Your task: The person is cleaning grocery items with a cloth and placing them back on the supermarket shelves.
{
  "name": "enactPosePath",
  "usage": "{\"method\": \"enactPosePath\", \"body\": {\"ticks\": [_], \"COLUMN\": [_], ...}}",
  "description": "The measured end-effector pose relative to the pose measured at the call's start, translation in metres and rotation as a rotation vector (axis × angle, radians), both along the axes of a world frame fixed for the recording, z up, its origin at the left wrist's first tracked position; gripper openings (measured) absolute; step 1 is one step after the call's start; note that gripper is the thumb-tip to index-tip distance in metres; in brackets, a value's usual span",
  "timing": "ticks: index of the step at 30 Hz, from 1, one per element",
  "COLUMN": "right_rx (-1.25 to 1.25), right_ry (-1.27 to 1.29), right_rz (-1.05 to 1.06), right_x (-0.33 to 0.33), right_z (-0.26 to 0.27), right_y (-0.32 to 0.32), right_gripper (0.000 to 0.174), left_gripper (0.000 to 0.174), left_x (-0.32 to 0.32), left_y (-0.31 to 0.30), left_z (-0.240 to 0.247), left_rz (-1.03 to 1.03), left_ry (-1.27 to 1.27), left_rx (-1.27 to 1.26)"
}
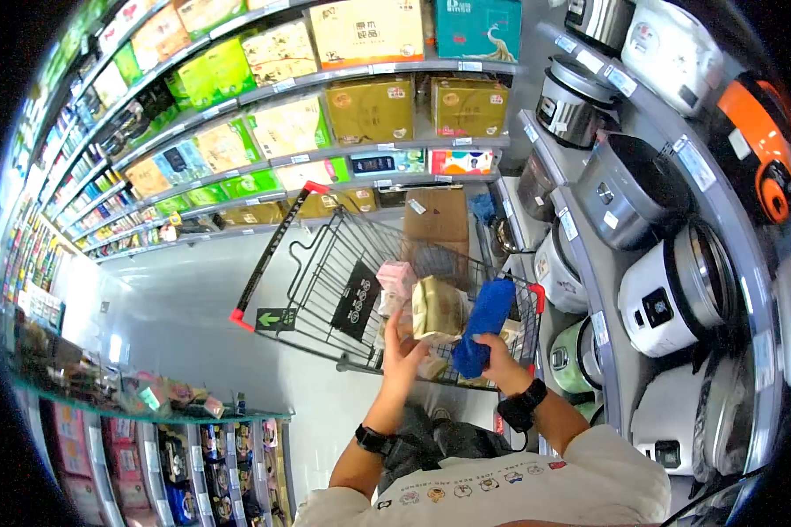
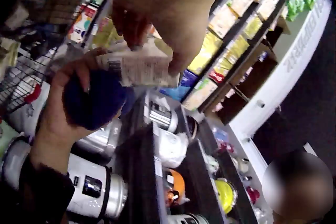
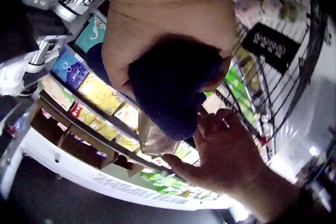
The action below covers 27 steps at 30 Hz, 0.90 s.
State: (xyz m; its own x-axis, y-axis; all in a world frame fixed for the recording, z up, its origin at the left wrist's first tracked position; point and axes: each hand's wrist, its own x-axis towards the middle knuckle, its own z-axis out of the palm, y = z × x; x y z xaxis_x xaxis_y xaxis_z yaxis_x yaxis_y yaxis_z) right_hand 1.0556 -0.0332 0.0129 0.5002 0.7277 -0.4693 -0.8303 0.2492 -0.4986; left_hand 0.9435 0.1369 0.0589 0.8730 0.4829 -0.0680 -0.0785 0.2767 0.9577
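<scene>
My left hand holds a shiny gold-wrapped pack above the shopping cart. In the left wrist view, its fingers and thumb lie on two sides of the pack, whose near face carries small print and a barcode. My right hand grips a rolled, fuzzy blue towel just right of the pack. Seen from the right wrist, the towel bulges out of the curled fingers, and part of it is hidden by the palm. A pink box shows in the cart beside the pack.
Shelves of rice cookers stand close on the right. Packaged tissues fill the shelves ahead. A brown carton sits on the floor beyond the cart. Pale floor stretches to the left, with a glass-edged display at lower left.
</scene>
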Motion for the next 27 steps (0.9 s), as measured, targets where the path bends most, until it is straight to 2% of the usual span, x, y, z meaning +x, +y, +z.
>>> {"method": "enactPosePath", "body": {"ticks": [1,2,4,5,6,7,8,10,13,16,17,20,21,24,27], "right_rx": [0.021,0.036,0.015,0.001,-0.044,-0.082,-0.088,0.103,0.223,0.284,0.153,0.002,-0.002,-0.082,-0.224], "right_ry": [-0.054,-0.054,-0.093,-0.097,-0.171,-0.19,-0.251,-0.473,-0.583,-0.618,-0.773,-1.037,-1.16,-1.431,-1.657], "right_rz": [-0.04,-0.027,-0.032,0.019,0.043,0.124,0.225,0.317,0.375,0.349,0.295,0.217,0.237,0.273,0.086], "right_x": [-0.021,-0.03,-0.061,-0.077,-0.085,-0.112,-0.127,-0.155,-0.218,-0.299,-0.324,-0.413,-0.429,-0.479,-0.526], "right_z": [0.045,0.052,0.083,0.094,0.076,0.114,0.111,0.098,0.103,0.119,0.106,0.134,0.14,0.17,0.205], "right_y": [0.002,0.001,-0.006,-0.012,-0.018,-0.024,-0.025,-0.023,-0.014,0.016,0.021,0.023,0.018,-0.004,-0.031], "right_gripper": [0.033,0.034,0.034,0.035,0.034,0.035,0.041,0.05,0.053,0.051,0.045,0.043,0.043,0.044,0.045], "left_gripper": [0.082,0.091,0.111,0.116,0.115,0.115,0.114,0.105,0.093,0.085,0.08,0.084,0.08,0.079,0.08], "left_x": [-0.009,-0.019,-0.043,-0.059,-0.077,-0.096,-0.116,-0.165,-0.246,-0.325,-0.355,-0.424,-0.444,-0.495,-0.537], "left_y": [0.001,0.002,-0.009,-0.01,-0.012,-0.016,-0.019,-0.02,-0.025,-0.016,-0.012,-0.01,-0.017,-0.036,-0.062], "left_z": [0.01,0.021,0.065,0.064,0.075,0.087,0.098,0.103,0.11,0.087,0.09,0.091,0.096,0.11,0.118], "left_rz": [-0.067,-0.143,-0.072,-0.082,-0.08,-0.078,-0.075,-0.121,0.06,0.244,0.317,0.198,0.169,0.12,0.019], "left_ry": [-0.149,-0.292,-0.371,-0.352,-0.391,-0.431,-0.47,-0.434,-0.458,-0.285,-0.23,-0.2,-0.207,-0.23,-0.214], "left_rx": [0.076,0.151,0.477,0.455,0.485,0.515,0.544,0.563,0.591,0.6,0.804,0.904,0.807,0.736,0.995]}}
